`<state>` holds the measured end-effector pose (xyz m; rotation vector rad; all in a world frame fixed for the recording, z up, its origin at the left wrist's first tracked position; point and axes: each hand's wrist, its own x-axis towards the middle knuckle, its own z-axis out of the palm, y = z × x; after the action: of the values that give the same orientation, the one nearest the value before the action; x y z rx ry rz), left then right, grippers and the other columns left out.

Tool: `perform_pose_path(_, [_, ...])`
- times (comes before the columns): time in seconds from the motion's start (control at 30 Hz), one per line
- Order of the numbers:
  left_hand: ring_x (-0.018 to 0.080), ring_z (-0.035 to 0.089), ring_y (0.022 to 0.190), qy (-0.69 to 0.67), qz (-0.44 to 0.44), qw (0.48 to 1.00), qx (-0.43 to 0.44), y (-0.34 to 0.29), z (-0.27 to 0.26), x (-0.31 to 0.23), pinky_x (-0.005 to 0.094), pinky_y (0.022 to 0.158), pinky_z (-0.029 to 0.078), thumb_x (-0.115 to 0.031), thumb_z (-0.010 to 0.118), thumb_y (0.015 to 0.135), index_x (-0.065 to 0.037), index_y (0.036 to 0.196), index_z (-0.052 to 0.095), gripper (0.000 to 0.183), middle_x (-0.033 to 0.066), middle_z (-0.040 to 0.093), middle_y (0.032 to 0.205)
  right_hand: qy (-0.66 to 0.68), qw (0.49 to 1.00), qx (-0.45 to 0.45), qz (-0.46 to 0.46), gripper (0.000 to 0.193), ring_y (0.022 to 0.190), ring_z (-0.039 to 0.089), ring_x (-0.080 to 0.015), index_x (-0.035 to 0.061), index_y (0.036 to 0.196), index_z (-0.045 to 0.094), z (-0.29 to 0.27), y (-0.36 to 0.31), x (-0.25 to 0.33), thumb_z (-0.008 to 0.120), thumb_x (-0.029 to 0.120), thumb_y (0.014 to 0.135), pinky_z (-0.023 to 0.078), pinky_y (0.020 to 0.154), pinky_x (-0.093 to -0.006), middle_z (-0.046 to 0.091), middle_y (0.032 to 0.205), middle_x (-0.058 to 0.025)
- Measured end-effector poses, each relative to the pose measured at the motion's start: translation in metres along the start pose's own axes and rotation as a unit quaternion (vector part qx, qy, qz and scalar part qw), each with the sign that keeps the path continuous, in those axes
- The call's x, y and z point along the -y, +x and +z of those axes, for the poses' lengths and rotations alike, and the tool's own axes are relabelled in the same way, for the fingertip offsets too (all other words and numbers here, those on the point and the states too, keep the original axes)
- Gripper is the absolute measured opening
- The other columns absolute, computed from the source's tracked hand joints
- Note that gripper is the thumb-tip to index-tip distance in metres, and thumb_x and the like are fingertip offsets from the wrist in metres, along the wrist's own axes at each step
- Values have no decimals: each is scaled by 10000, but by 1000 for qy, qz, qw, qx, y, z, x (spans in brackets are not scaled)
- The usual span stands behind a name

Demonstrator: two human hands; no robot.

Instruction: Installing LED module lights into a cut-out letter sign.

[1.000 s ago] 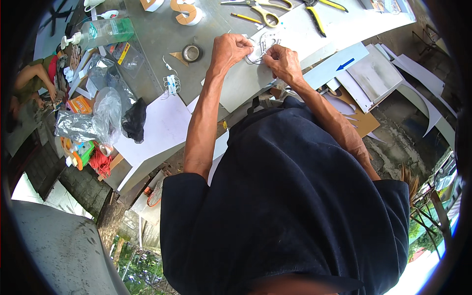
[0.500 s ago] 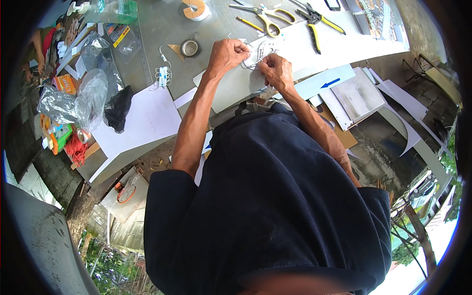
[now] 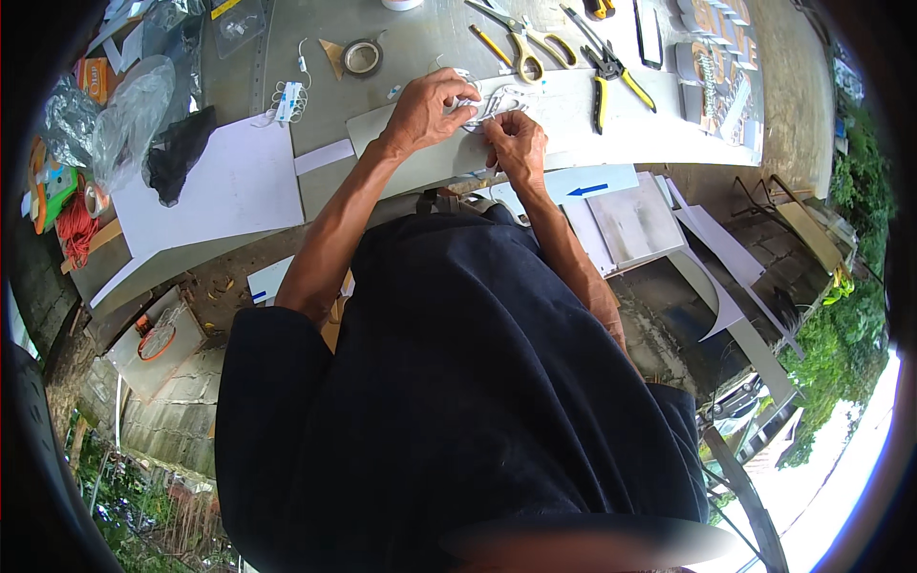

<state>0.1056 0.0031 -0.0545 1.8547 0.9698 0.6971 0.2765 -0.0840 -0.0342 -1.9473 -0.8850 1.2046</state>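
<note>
— Where were your hands?

— Both were at the small white cut-out piece with thin white wires point(image 3: 499, 98); it lay on the long pale grey board point(image 3: 573, 124) on the workbench; my left hand point(image 3: 430, 107) had curled fingers pinching its left edge, my right hand point(image 3: 517, 143) pinched it from below; both were closed on it.

— And around it?

— The yellow-handled scissors point(image 3: 523, 43) lay just beyond; the yellow-handled pliers point(image 3: 607, 74) sat to the right; a roll of tape point(image 3: 362, 57) was off to the left, near a white sheet of paper point(image 3: 224, 186).
</note>
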Motion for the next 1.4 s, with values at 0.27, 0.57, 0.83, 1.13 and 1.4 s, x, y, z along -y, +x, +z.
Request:
perform_pose_path(0.27, [251, 685, 889, 123, 57, 989, -61, -31, 19, -6, 374, 793, 557, -124, 815, 789, -103, 903, 776, 123, 37, 689, 910, 14, 999, 31, -1, 227, 465, 640, -145, -37, 849, 687, -5, 4, -4, 718, 178, 915, 495, 415, -299, 709, 690, -79])
perform_pose_path(0.57, [246, 678, 841, 124, 56, 988, -76, -29, 23, -5, 374, 742, 548, -79, 784, 795, -91, 860, 755, 72, 39, 680, 852, -79, 993, 9, -83, 237, 578, 655, -147, 44, 1177, 742, -25, -14, -19, 654, 122, 971, 519, 578, -317, 746, 819, -92])
perform_pose_path(0.83, [273, 670, 826, 168, 62, 980, -83, -25, 26, -17, 393, 745, 538, -70, 789, 760, -86, 805, 729, 77, 51, 662, 815, -260, 924, -35, -277, 262, 714, 679, -344, 115, 1174, 748, -21, -14, -29, 680, 107, 922, 520, 638, -420, 677, 816, -125])
perform_pose_path(1.13, [290, 654, 779, 206, 35, 971, -112, -28, 39, -23, 411, 700, 525, -61, 783, 702, -96, 733, 699, 97, 59, 641, 766, -194, 936, -36, -291, 242, 652, 658, -276, 55, 1152, 762, -19, -13, -29, 689, 66, 921, 508, 624, -384, 665, 801, -152])
perform_pose_path(1.4, [299, 655, 775, 212, 27, 969, -124, -29, 43, -24, 421, 687, 526, -60, 781, 703, -89, 730, 697, 93, 71, 644, 767, -96, 991, -8, -90, 256, 730, 733, -236, -7, 1032, 766, -17, -10, -9, 714, 217, 921, 568, 710, -357, 768, 859, -154])
